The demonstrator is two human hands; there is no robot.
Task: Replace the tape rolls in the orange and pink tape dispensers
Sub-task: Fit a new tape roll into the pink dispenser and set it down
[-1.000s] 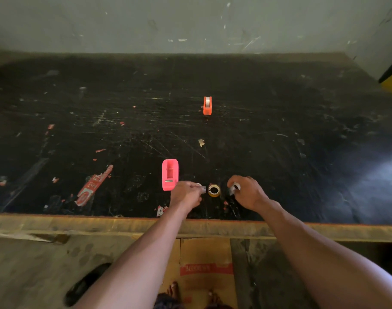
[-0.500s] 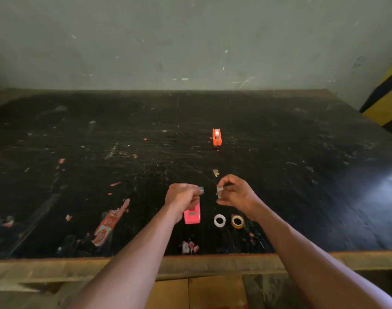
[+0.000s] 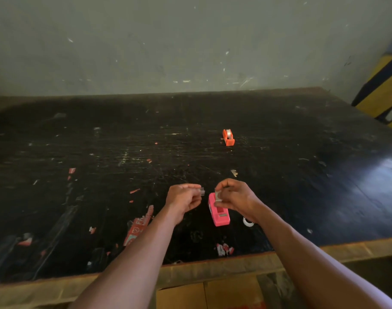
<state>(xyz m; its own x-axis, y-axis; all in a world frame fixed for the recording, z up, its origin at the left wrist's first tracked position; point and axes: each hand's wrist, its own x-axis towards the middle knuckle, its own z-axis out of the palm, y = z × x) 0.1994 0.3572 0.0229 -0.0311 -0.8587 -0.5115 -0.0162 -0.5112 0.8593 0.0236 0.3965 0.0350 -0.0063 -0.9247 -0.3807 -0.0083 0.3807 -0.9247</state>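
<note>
Two hands remain apart: left hand (image 3: 183, 198) pinches clear piece (image 3: 202, 191) beside pink dispenser (image 3: 220, 216); right hand (image 3: 236, 197) pinches grey piece (image 3: 217, 195) above it.

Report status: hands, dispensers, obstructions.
Left hand pinches small grey piece; right hand pinches another, by pink dispenser. Orange dispenser far back, tape loaded. White roll part-hidden behind right wrist.

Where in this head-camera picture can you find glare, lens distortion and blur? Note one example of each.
Head view: glare whitens the black table top at its right side; head view: the wide lens curves the table's far edge; head view: the small grey parts pinched in the left hand and right hand look soft, too blurred to identify.
</note>
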